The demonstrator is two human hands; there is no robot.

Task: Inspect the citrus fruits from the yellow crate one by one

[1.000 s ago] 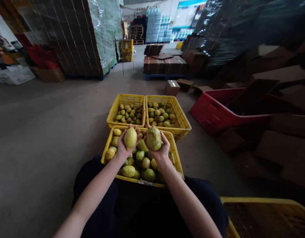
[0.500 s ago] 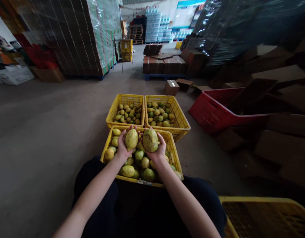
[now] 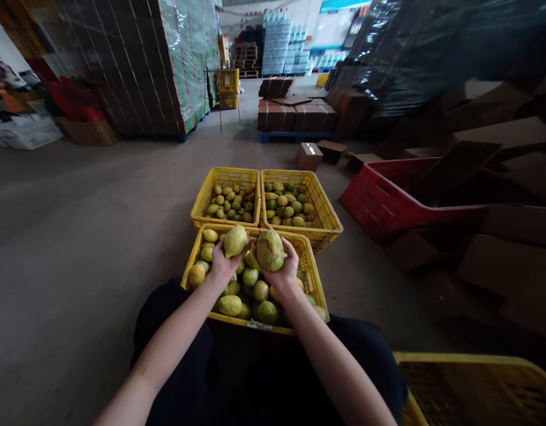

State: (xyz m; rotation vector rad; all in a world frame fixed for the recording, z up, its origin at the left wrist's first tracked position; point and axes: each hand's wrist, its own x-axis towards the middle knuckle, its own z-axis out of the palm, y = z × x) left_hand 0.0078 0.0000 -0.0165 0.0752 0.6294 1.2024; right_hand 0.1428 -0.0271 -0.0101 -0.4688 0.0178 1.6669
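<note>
My left hand [image 3: 222, 260] holds a yellow-green fruit [image 3: 235, 241], its narrow end pointing down and left. In my right hand [image 3: 285, 269] rests a larger green fruit [image 3: 270, 251] with brown marks on its skin. Both hands are side by side, palms up, above a yellow crate [image 3: 317, 278] that holds several green and yellow fruits [image 3: 250, 276]. Behind it stand two more yellow crates, the left one [image 3: 204, 192] and the right one [image 3: 328, 210], each partly filled with similar fruits.
A red crate [image 3: 375, 204] stands at the right among cardboard boxes [image 3: 508, 254]. Another yellow crate [image 3: 468, 358] is at the lower right. Further back are a small carton [image 3: 309, 157], boxes on a blue pallet [image 3: 284, 136] and wrapped stacks [image 3: 131, 65].
The fruit in my left hand has tilted and shifted slightly up, its narrow end swinging left. My right hand keeps its fruit nearly still. The view has shifted slightly.
</note>
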